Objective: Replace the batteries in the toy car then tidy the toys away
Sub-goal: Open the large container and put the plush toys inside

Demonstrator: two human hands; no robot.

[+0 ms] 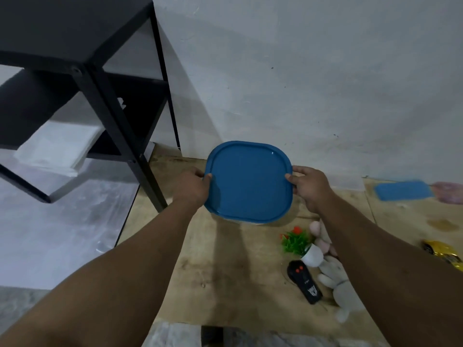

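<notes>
Here, the left hand [193, 186] and right hand [309, 187] grip opposite edges of a smooth blue rounded-square container lid [249, 181], contents hidden, above the plywood floor [225, 266]; the glossy yellow toy car [442, 252] lies far right.

Head view, downward (perhaps near floor)

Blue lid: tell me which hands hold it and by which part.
Both hands hold the blue lid: the left hand grips its left edge, the right hand its right edge, thumbs on top.
</notes>
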